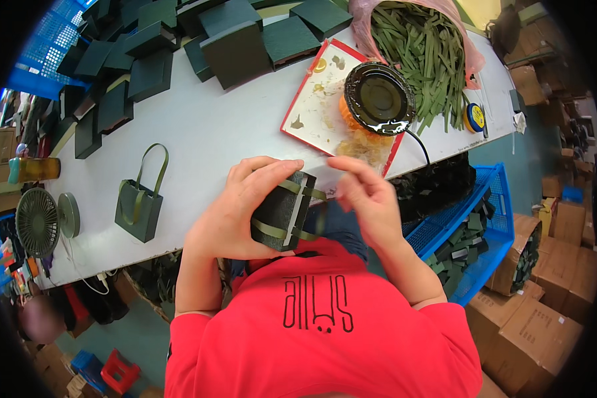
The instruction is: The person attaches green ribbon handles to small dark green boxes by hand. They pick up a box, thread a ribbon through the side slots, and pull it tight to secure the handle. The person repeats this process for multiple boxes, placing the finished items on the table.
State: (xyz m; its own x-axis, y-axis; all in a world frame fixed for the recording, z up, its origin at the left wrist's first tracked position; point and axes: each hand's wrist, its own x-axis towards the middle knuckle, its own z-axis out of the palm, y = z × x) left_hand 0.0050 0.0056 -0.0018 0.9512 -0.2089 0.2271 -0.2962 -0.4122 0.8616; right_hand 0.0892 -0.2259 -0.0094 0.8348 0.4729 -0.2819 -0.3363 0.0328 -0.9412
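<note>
Dark green card is filling the centre of the frame: a small box-shaped bag (272, 212), and the left hand (229, 202) is grasping it from its left side, fingers wrapping the far end. That grip is probably steadying the piece while leaving its right side, with the pale strip (290, 222), exposed. Two olive ribbons (266, 230) are crossing that strip, their ends pointing right.

Over there, just right of centre, the right hand (373, 205) is hovering beside the upper ribbon, fingers bent, thumb blurring; whether it is pinching anything, I cannot tell.

Up at the top right, a black pot of dark liquid (380, 97) is sitting over a red-rimmed tray (304, 84), which is seemingly catching drips, judging by those amber stains. Right behind, loose ribbon strips (421, 56) are spilling from a pink bag (363, 20), presumably sitting there for easy reach.

Left of centre, a handled bag (139, 215) is standing on the white table (199, 132), apart from the crowding green boxes (235, 53) along the upper left, perhaps serving as a sample.
</note>
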